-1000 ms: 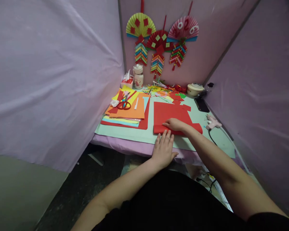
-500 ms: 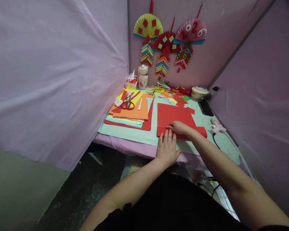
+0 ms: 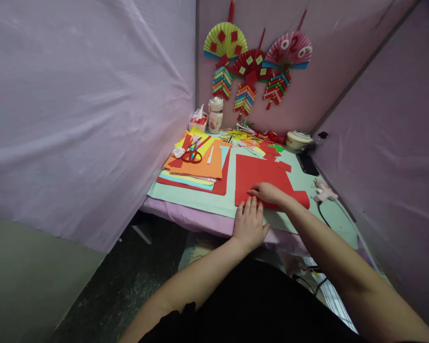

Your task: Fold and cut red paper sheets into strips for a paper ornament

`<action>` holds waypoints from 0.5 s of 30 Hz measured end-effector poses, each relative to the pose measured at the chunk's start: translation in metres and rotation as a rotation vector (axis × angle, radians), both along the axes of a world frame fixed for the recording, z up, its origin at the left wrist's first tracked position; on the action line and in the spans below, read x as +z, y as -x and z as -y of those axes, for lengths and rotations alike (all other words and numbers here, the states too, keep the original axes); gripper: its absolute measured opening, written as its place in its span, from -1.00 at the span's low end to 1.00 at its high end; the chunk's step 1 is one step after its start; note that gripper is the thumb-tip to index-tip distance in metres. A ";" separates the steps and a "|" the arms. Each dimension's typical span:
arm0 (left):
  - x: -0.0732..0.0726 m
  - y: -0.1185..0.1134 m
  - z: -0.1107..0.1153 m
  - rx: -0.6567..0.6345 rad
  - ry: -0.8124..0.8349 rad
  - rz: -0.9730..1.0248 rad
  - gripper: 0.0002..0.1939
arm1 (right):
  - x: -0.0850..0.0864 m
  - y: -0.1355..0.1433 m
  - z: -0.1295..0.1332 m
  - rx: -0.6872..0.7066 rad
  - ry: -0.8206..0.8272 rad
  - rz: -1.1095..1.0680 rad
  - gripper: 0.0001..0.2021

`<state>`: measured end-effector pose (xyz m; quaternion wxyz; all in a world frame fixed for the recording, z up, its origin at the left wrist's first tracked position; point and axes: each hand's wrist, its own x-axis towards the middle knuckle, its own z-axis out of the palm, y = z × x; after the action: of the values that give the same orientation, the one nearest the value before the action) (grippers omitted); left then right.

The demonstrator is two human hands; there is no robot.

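A sheet of red paper point(image 3: 262, 169) lies on the table in front of me, its near edge folded over and its right end curling up. My left hand point(image 3: 249, 226) lies flat with fingers stretched out, fingertips on the paper's near edge. Just beyond it, my right hand point(image 3: 270, 194) has its fingers curled together and pressed on the fold. The right fingertips almost meet the left ones. Part of the folded edge is hidden under the hands.
Left of the sheet, red-handled scissors point(image 3: 192, 156) and a white pen point(image 3: 210, 155) rest on stacked coloured paper point(image 3: 200, 169). Paper scraps point(image 3: 248, 138) lie behind. A phone point(image 3: 307, 163) and a pink glue gun point(image 3: 324, 190) are at right. Paper fans point(image 3: 226, 42) hang on the back wall.
The view has shifted slightly. The folded strip at the sheet's near left looks flatter than before. Both hands stay in almost the same place on the paper.
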<state>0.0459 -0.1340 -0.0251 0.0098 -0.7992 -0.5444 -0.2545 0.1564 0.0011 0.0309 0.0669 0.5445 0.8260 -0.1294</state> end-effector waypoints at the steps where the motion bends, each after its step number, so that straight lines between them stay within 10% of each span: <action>1: 0.000 0.000 0.000 -0.002 -0.001 0.003 -0.30 | 0.000 0.000 0.001 -0.002 -0.002 0.004 -0.60; 15: 0.001 0.002 0.000 -0.009 0.018 0.006 -0.31 | 0.002 0.002 0.006 -0.025 -0.039 0.025 -0.62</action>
<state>0.0440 -0.1337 -0.0236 -0.0001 -0.8008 -0.5432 -0.2523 0.1544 -0.0048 0.0327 0.0650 0.5576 0.8206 -0.1071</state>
